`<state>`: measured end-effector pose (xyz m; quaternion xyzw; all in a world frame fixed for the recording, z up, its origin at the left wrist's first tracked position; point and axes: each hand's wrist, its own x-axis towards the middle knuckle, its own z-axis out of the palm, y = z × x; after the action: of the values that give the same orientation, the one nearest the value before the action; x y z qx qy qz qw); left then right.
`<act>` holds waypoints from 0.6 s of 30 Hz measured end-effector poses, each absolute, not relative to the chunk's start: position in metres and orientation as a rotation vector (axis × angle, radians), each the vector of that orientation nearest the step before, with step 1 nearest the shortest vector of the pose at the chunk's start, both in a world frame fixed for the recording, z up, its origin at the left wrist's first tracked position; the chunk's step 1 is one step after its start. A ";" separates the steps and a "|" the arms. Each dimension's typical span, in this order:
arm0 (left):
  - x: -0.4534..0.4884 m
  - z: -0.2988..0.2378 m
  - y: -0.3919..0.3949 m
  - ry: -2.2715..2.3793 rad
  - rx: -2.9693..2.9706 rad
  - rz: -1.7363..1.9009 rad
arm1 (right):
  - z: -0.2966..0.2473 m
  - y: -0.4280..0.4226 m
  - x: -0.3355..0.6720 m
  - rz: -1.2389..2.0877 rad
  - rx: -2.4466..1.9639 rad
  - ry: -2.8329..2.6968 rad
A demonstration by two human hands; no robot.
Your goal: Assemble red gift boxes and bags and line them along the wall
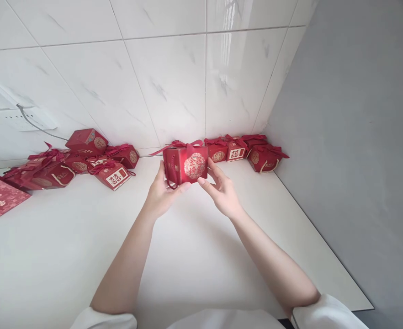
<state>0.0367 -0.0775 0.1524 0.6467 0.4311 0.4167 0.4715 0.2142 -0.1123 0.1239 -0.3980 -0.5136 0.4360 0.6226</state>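
Two hands on one red box (185, 166): left hand (163, 194) and right hand (224, 193) part-open, cupping opposite sides, probably to steady it. Box is over white counter (85, 256), between left pile (75, 163) and right row (236, 154); can't tell if it's resting.

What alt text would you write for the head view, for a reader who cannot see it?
A person's left hand and right hand hold a red box with a ribbon bow at a white counter. Near the tiled wall, a cluster of red boxes lies at left and a smaller group at right.
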 end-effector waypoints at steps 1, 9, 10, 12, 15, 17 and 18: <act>0.036 0.154 -0.076 1.066 1.571 1.043 | 0.126 -0.114 0.215 1.012 -0.887 -1.200; 0.031 0.153 -0.073 0.936 1.342 0.989 | 0.130 -0.113 0.223 0.854 -0.966 -1.323; 0.031 0.152 -0.072 0.904 1.328 0.972 | 0.129 -0.113 0.223 0.879 -0.985 -1.322; 0.031 0.149 -0.072 0.870 1.306 0.957 | 0.127 -0.112 0.222 0.965 -0.980 -1.315; 0.031 0.148 -0.072 0.849 1.300 0.954 | 0.126 -0.111 0.221 1.071 -0.936 -1.321; 0.031 0.149 -0.073 0.825 1.308 0.963 | 0.127 -0.111 0.223 1.100 -0.918 -1.326; 0.031 0.150 -0.073 0.810 1.309 0.972 | 0.128 -0.111 0.224 1.109 -0.906 -1.328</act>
<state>0.0308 -0.0730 0.1499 0.5677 0.3512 0.4218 0.6135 0.2235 -0.1111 0.1278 -0.3842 -0.5636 0.4704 0.5599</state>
